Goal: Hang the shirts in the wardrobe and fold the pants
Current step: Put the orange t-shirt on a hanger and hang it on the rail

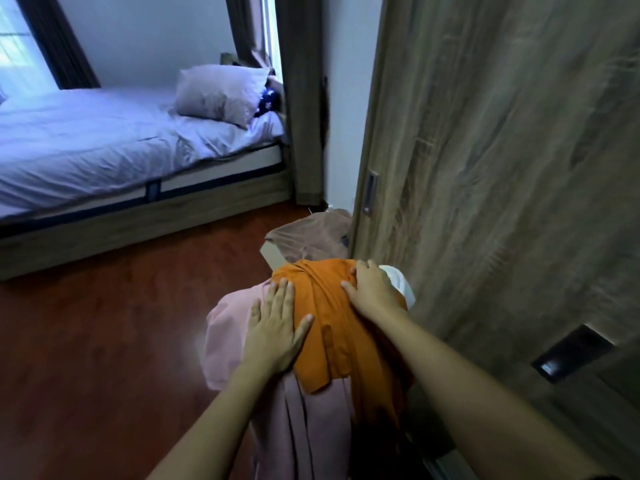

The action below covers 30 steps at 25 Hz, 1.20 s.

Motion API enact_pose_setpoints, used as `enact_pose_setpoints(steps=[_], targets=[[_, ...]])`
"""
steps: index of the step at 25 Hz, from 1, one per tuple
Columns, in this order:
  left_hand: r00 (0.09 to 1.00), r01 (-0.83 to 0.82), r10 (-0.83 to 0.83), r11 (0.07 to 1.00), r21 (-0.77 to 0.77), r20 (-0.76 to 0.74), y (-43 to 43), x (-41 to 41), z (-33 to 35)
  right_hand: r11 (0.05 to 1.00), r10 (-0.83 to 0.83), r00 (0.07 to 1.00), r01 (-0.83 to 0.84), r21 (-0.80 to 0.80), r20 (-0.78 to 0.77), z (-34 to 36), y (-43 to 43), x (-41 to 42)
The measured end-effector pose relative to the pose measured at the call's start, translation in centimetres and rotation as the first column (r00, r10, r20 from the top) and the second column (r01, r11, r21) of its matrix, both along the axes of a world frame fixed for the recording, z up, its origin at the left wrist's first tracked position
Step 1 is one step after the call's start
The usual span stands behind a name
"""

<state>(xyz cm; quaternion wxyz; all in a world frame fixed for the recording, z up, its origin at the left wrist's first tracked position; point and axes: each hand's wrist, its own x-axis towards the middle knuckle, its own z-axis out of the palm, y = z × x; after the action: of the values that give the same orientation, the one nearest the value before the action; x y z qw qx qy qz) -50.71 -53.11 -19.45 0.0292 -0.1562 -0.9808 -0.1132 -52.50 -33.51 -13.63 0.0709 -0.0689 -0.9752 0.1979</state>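
Your left hand (277, 329) lies flat with its fingers spread, palm down across the seam where the orange garment (329, 327) overlaps the pink garment (228, 327); your right hand (372, 289) sits on the far top of the orange garment, fingers bent over the cloth and thumb pressed into it, gripping a bunch of it. The orange garment is draped over the top of the pile, crumpled, with a tail hanging down toward you; the pink garment lies beneath it and falls in folds on the left; a white garment (401, 282) peeks out just beyond your right hand. The pile stands just beside the wooden wardrobe door (502, 168) on your right; a bin (308, 240) lined with a thin bag is right behind it. Across the dark red floor (104, 323), a bed (86, 150) carries a pillow (218, 93).
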Motion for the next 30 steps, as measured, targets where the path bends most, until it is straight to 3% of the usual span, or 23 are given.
enact_pose_setpoints(steps=[3, 5, 7, 8, 10, 12, 14, 16, 19, 22, 24, 27, 30], targets=[[1.000, -0.008, 0.008, 1.000, -0.002, 0.014, 0.0, 0.0, -0.1, 0.969, -0.149, 0.983, 0.123, -0.213, -0.110, 0.5, 0.4, 0.4], [0.998, -0.016, 0.015, 1.000, 0.008, 0.064, 0.1, 0.0, 0.3, 0.871, -0.307, 0.947, 0.241, -0.429, -0.093, 1.9, 1.3, 1.4], [0.993, -0.088, 0.080, 0.992, 0.086, 0.091, 0.5, 0.2, 2.0, 0.794, -0.310, 0.948, 0.216, -0.568, -0.072, 3.8, 2.5, 2.7], [0.992, -0.122, 0.123, 0.979, 0.166, 0.003, 1.1, 0.5, 3.4, 0.794, -0.272, 0.957, 0.167, -0.585, -0.096, 5.2, 3.2, 3.7], [0.965, -0.057, 0.148, 0.924, 0.377, -0.216, 3.1, 1.2, 7.4, 0.832, -0.159, 0.971, 0.035, -0.554, -0.177, 8.0, 5.0, 5.5], [0.953, 0.186, -0.025, 0.834, 0.519, -0.302, 6.1, 1.9, 12.2, 0.867, -0.014, 0.973, -0.103, -0.488, -0.230, 10.9, 6.8, 7.8], [0.897, 0.441, -0.359, 0.759, 0.478, -0.258, 9.2, 2.6, 16.8, 0.877, 0.095, 0.962, -0.202, -0.436, -0.255, 14.1, 8.5, 10.7], [0.804, 0.573, -0.589, 0.726, 0.379, -0.086, 12.3, 3.6, 19.8, 0.885, 0.144, 0.947, -0.253, -0.390, -0.288, 17.1, 10.4, 14.3], [0.714, 0.659, -0.699, 0.647, 0.383, -0.046, 16.2, 7.2, 21.7, 0.909, 0.118, 0.936, -0.237, -0.343, -0.332, 21.1, 14.7, 20.6], [0.585, 0.733, -0.806, 0.480, 0.483, -0.087, 19.5, 11.6, 22.3, 0.931, 0.053, 0.918, -0.188, -0.313, -0.394, 23.7, 18.4, 26.5], [0.554, 0.770, -0.828, 0.467, 0.435, -0.090, 21.3, 13.1, 22.2, 0.937, 0.055, 0.906, -0.193, -0.292, -0.421, 24.9, 19.6, 29.2], [0.583, 0.784, -0.799, 0.503, 0.365, -0.151, 24.2, 14.7, 22.9, 0.955, 0.007, 0.932, -0.114, -0.275, -0.362, 25.9, 21.6, 34.0], [0.494, 0.794, -0.860, 0.387, 0.469, -0.126, 25.8, 16.2, 25.0, 0.956, -0.052, 0.955, -0.037, -0.290, -0.293, 26.0, 23.7, 38.3]])
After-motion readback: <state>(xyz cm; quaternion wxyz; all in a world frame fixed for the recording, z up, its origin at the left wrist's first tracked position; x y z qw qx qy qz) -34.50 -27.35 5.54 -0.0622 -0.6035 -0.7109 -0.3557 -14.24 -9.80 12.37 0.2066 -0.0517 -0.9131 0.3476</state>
